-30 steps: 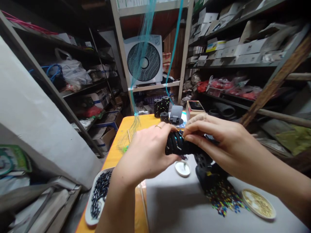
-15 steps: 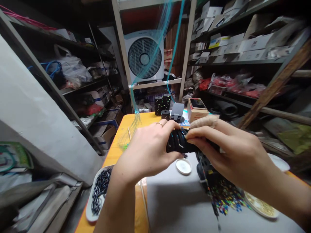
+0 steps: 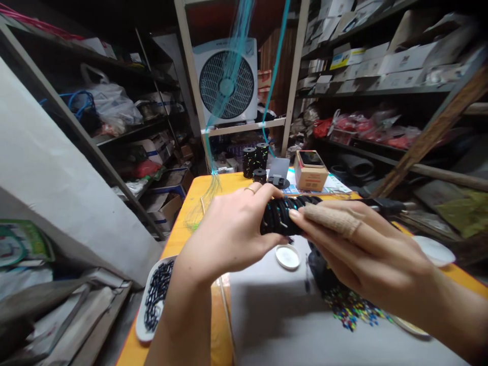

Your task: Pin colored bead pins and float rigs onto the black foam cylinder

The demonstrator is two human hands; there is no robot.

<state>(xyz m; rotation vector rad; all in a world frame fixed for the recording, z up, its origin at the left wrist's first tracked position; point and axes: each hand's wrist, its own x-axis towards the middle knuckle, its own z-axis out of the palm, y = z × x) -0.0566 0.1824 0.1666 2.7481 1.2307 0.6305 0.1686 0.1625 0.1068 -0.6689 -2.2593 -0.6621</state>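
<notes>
My left hand (image 3: 236, 229), with a ring on one finger, wraps around the left end of a black ridged spool (image 3: 280, 217). Glints of blue and a short pale piece show in the spool's grooves. My right hand (image 3: 366, 249) presses its fingertips on the spool's right part; a beige cloth sleeve (image 3: 335, 218) covers one finger. Whether those fingertips also pinch a line cannot be made out. Behind the right hand a black rod-like part (image 3: 385, 205) sticks out to the right. Below the spool lies a white round lid (image 3: 287, 257).
A white tray of dark beads (image 3: 142, 315) sits at the table's left edge. Multicoloured beads (image 3: 354, 310) lie under my right forearm. Farther back stand black speckled spools (image 3: 249, 162), a phone stand (image 3: 279, 170) and a cardboard box (image 3: 311, 175). Turquoise strands (image 3: 232, 66) hang before a fan (image 3: 247, 61).
My right hand has turned flatter, its fingers now laid along the spool instead of pinching at its side. A dangling line with small dark pieces below it has swung leftward. The left hand keeps its hold.
</notes>
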